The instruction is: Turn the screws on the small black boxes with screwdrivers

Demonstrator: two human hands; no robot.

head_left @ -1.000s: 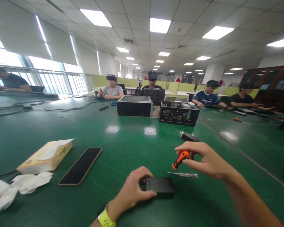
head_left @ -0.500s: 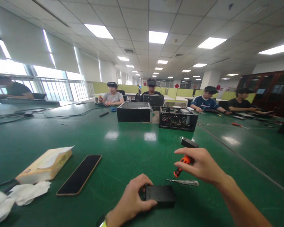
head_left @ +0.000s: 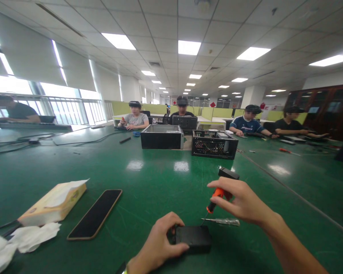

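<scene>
1. We record a small black box [head_left: 196, 238], matte and oblong, lying flat on the green table [head_left: 148, 182], its long side running left to right before us.
2. We see its broad upper face and near side; the left end is partly covered, so we cannot read its detail.
3. We record a screwdriver [head_left: 218, 193] with an orange-and-black handle and a thin dark shaft, held above the table.
4. We note its pose: tilted, handle up and to the right, shaft slanting down leftward.
5. We find its tip at the box's far edge, toward the right; whether it sits in a screw, we cannot tell.
</scene>
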